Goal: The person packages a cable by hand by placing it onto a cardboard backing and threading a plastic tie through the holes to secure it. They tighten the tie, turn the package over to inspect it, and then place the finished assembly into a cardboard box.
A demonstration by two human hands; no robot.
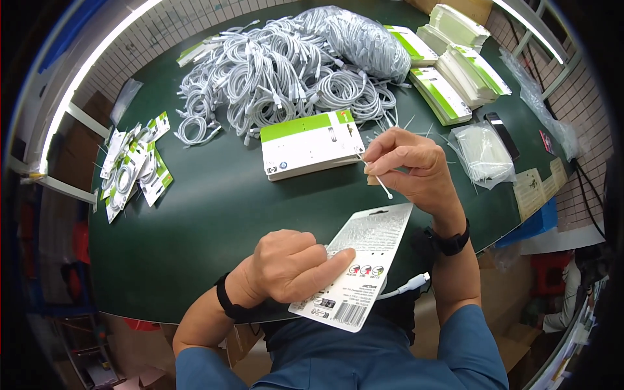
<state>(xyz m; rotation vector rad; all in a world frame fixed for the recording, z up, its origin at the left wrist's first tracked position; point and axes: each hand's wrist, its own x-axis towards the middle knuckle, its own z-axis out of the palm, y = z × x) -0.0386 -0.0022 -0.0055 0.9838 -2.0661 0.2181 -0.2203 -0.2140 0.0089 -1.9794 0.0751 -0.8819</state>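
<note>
We see a white cable tie [384, 186] pinched between the right hand's [416, 166] thumb and fingertips, just above the printed card's [380, 227] upper edge, its long axis slanting down and right. The left hand [289, 268] grips the card, thumb flat on its face; we cannot tell how the fingers behind it sit. Two small holes [382, 253] lie below the tie's head, nearer the left thumb, and a white plug [414, 283] juts out from behind.
</note>
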